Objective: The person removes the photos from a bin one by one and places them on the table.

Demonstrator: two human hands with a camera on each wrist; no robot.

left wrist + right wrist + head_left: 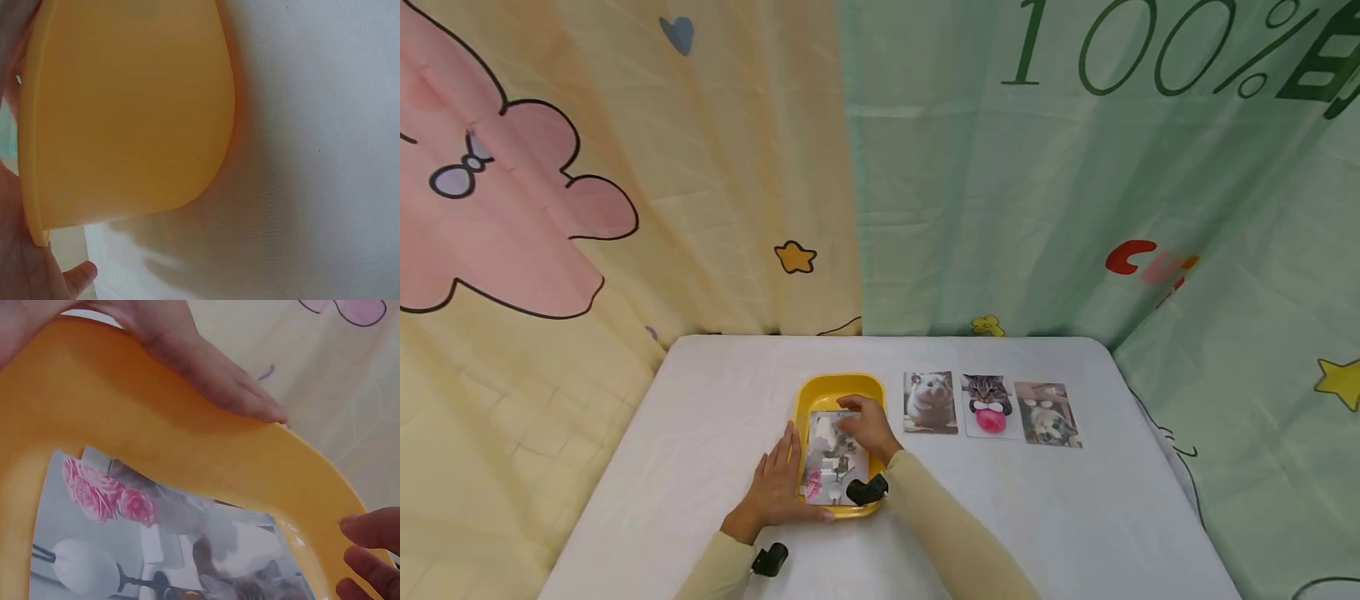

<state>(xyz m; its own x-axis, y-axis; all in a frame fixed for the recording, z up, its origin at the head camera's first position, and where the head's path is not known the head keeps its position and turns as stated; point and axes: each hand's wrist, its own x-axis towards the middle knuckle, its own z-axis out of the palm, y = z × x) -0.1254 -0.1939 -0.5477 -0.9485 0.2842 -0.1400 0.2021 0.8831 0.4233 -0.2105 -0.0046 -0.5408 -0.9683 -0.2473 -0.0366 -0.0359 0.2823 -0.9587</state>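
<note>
- The left hand (777,487) lies along the left rim of the deep yellow plastic tray (822,392), fingers straight, thumb spread.
- The right hand (871,427) is over the tray, fingers loosely bent and parted from the thumb, nothing visible between them.
- Glossy rectangular picture cards (831,471) lie overlapping inside the tray.
- Three animal-photo cards (991,406) lie rightward on the white-covered counter (1037,517).

Soft light fills the head view. The left wrist view is dimmer, soft-edged shadows skirting the yellow tray (125,112) on the bench (337,150); in the right wrist view, faint glare flecks the tray, lower right.
</note>
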